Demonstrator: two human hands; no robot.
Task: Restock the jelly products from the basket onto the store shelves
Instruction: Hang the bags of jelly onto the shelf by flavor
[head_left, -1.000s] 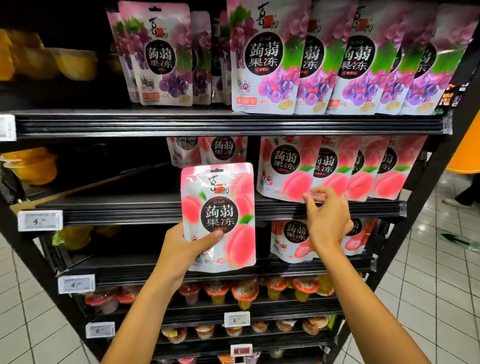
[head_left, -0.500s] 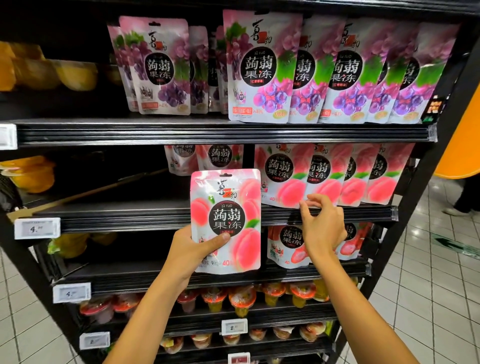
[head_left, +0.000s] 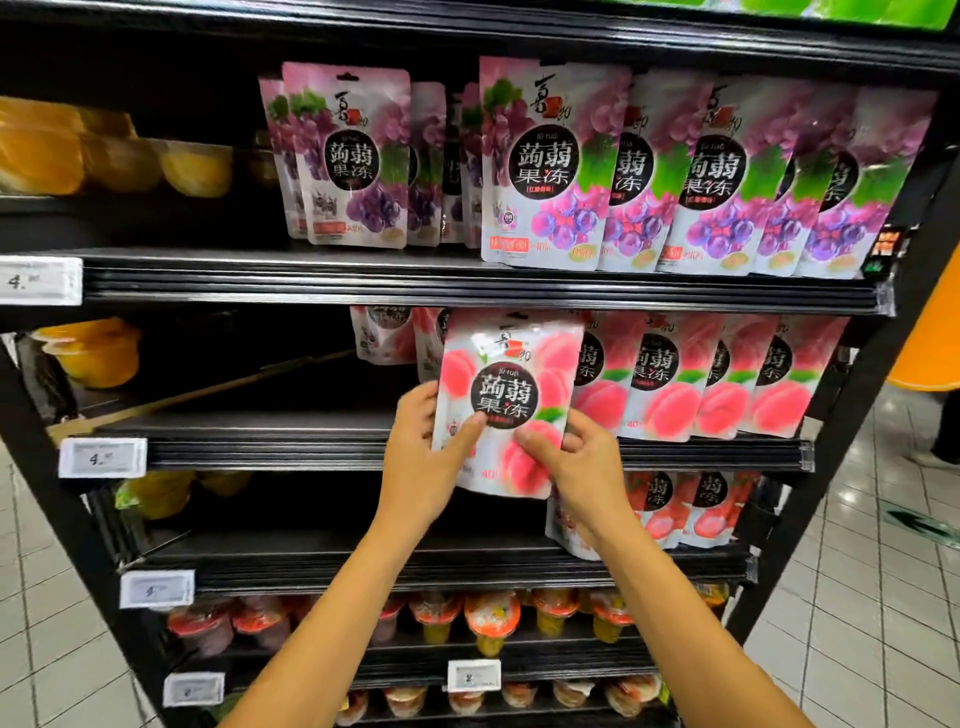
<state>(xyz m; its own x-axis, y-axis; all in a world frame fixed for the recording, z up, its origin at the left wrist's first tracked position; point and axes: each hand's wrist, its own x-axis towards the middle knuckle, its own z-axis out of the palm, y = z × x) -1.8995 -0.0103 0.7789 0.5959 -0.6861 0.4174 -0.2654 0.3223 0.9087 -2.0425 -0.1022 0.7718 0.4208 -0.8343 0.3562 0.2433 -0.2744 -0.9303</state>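
Observation:
A pink peach jelly pouch stands upright in front of the second shelf, its lower part overhanging the shelf's front edge. My left hand grips its lower left side, thumb on the front. My right hand pinches its lower right corner. Just to the right, a row of matching peach pouches leans along the same shelf, and further peach pouches stand behind. The basket is out of view.
Purple grape pouches fill the shelf above. Strawberry pouches sit on the third shelf at right. Jelly cups line the lower shelves, and yellow cups sit at left. White price tags hang on shelf edges. Tiled floor surrounds the rack.
My left hand has carried the peach pouch up and to the right, against the row of peach pouches. My right hand left the shelf row and took hold of the pouch's lower right.

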